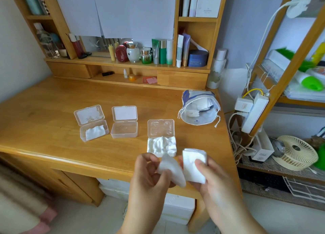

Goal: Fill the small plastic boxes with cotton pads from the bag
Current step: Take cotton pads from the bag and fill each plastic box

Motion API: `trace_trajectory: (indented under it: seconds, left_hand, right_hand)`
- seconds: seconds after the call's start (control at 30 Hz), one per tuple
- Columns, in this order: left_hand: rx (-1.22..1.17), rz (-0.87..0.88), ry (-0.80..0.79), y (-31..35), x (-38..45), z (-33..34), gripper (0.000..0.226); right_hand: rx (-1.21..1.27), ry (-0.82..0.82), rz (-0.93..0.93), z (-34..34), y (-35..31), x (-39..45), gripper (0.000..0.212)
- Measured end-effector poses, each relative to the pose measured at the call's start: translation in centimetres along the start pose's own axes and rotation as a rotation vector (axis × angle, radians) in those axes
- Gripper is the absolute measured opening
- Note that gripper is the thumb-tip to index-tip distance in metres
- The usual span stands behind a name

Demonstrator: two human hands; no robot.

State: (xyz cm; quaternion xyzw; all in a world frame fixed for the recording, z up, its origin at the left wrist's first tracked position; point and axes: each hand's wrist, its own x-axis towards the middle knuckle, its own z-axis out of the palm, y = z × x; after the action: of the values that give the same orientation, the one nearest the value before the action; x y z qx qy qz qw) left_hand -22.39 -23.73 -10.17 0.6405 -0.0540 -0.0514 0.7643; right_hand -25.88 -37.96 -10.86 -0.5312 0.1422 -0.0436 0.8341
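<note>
Altogether three boxes (124, 122), one bag (199, 109).

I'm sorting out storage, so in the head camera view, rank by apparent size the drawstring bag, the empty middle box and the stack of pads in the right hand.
1. Drawstring bag, clearly largest.
2 and 3. Empty middle box and stack of pads look alike; the stack, held in the right hand, sits nearer the camera, so I won't rank them.

wooden desk (52, 110) under the hands | cosmetics on the shelf way past them: red jar (121, 53), green bottle (162, 51), blue tub (197, 58) | cream desk fan (297, 152) off right | power strip (255, 111) too
</note>
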Motion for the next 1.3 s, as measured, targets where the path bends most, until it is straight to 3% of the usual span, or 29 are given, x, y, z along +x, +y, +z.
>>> trace_trajectory:
  seconds: [0.1,0.27,0.43,0.57,0.73,0.83,0.97,1.13,1.3]
  left_hand:
    - [0.005,-0.015,0.034,-0.1,0.7,-1.7,0.034]
    - [0.036,-0.076,0.013,-0.3,3.7,-2.5,0.030]
    - [0.620,0.144,0.025,-0.2,8.6,-2.4,0.025]
    - [0.807,0.138,-0.015,-0.5,10.8,-2.2,0.017]
    - [1.023,0.223,-0.072,-2.1,10.6,-2.5,0.013]
    - [1.175,0.397,-0.059,-2.4,10.6,-2.9,0.013]
    - [1.165,0.688,-0.112,-1.7,10.8,-2.9,0.024]
    - [1.420,0.440,-0.439,-3.6,9.9,-1.8,0.060]
    - [1.396,0.623,-0.460,-4.3,10.3,-2.5,0.049]
  right_hand:
    - [0.337,0.139,0.147,-0.4,0.1,0.7,0.028]
    - [0.426,-0.018,0.341,0.2,0.3,3.0,0.038]
    - [0.171,-0.005,0.180,1.4,-2.0,7.3,0.038]
    - [-0.060,-0.031,0.127,1.6,-3.0,9.2,0.022]
    - [-0.309,0.122,0.048,0.9,-2.0,9.4,0.020]
    - [-0.277,0.165,-0.019,0.2,-1.9,9.1,0.021]
    - [-0.176,0.180,-0.032,-0.6,-1.8,9.0,0.018]
    - [-0.128,0.186,-0.039,-1.0,-1.2,9.0,0.019]
    - [-0.099,0.182,-0.003,-1.6,-0.5,9.4,0.020]
